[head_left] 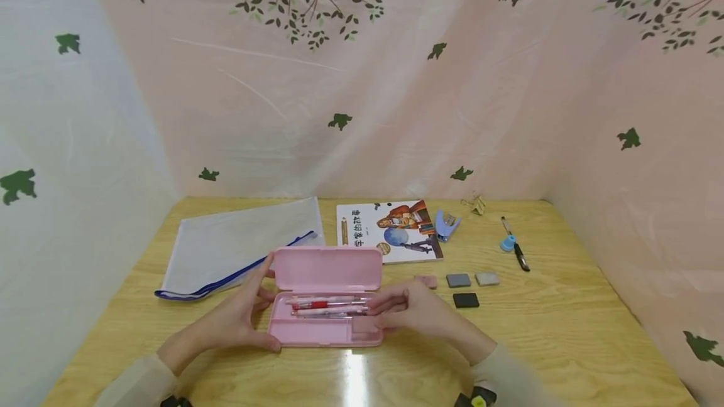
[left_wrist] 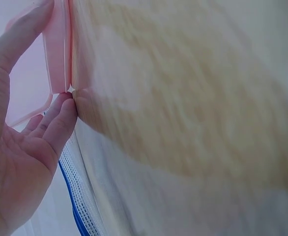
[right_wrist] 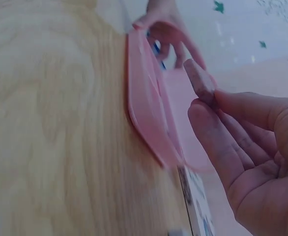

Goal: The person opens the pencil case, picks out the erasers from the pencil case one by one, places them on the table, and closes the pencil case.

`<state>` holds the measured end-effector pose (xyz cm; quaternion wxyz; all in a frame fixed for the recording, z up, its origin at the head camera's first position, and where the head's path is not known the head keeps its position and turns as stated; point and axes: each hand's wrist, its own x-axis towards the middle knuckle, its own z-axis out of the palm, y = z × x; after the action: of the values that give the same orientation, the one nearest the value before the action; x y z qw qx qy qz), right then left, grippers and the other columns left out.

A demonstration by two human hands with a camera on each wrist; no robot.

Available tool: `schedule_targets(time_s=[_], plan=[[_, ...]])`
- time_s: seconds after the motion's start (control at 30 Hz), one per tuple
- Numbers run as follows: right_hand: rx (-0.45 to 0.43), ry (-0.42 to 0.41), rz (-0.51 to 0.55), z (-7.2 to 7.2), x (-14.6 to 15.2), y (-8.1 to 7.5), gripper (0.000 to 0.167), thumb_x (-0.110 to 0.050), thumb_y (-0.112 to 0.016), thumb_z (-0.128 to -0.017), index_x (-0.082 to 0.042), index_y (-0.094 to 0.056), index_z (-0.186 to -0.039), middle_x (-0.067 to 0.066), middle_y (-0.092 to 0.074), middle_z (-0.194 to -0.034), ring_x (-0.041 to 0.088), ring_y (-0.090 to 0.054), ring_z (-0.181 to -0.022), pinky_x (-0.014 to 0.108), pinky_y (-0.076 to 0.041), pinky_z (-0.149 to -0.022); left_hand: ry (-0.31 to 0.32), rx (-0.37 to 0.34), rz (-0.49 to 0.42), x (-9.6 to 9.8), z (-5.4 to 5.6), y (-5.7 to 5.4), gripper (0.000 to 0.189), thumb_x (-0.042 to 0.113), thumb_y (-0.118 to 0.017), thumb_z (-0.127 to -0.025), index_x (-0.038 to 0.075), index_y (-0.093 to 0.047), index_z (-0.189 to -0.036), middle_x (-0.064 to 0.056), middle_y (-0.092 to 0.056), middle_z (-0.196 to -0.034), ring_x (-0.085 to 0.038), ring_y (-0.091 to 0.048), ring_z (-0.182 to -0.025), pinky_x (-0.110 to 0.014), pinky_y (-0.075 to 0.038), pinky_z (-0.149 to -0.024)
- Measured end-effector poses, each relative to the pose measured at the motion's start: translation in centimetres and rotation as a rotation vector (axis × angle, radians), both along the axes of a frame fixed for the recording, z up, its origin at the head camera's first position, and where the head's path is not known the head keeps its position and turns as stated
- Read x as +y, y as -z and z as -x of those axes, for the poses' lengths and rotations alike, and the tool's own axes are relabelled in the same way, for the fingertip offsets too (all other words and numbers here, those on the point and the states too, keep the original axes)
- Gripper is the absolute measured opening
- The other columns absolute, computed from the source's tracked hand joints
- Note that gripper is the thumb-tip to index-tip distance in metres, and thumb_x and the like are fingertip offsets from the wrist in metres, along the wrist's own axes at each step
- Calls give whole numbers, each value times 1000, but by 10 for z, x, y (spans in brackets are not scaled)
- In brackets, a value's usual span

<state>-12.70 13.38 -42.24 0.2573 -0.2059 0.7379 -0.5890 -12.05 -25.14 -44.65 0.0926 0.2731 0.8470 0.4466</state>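
A pink pencil case (head_left: 310,331) lies open on the table, its lid (head_left: 328,269) tilted back. Several pens (head_left: 328,306) lie in its rear compartment. My left hand (head_left: 240,316) grips the left end, thumb at the front corner and fingers by the hinge; the left wrist view shows this hand (left_wrist: 26,147) close up. My right hand (head_left: 415,313) is over the right end of the case. Between thumb and fingers it pinches a small pinkish eraser (right_wrist: 199,83), held above the small front-right compartment. Whether the eraser touches the case I cannot tell.
Right of the case lie a pink eraser (head_left: 427,281), grey eraser (head_left: 458,280), whitish eraser (head_left: 487,278) and black eraser (head_left: 466,300). Behind are a zip pouch (head_left: 243,244), book (head_left: 390,231), blue stapler (head_left: 445,225), gold binder clip (head_left: 477,205) and black pen (head_left: 521,257).
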Motion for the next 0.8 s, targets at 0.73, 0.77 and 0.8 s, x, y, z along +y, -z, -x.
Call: schedule_targets(time_s=[0.73, 0.77, 0.8], plan=[[-86, 335, -39, 6, 215, -1, 50, -10, -67, -99, 13, -50, -140, -1, -72, -117, 18, -71, -102, 43, -61, -86, -22, -62, 35, 0, -2, -4, 144, 36, -96, -68, 35, 13, -161, -12, -27, -152, -24, -58, -119, -47, -48, -104], [-86, 344, -55, 6, 220, 0, 53, -10, -67, -99, 14, -48, -141, -1, -72, -117, 18, -71, -102, 43, -61, -86, -21, -58, 35, 0, -2, -3, 144, 37, -96, -67, 34, 13, -161, -12, -27, -151, -24, -58, -119, -47, -49, -104], [-87, 349, -69, 6, 224, 1, 54, -11, -68, -98, 15, -46, -142, 0, -73, -117, 17, -71, -102, 43, -61, -86, -20, -57, 35, 0, -2, -3, 144, 37, -96, -67, 33, 13, -162, -12, -27, -151, -24, -59, -119, -47, -49, -104]])
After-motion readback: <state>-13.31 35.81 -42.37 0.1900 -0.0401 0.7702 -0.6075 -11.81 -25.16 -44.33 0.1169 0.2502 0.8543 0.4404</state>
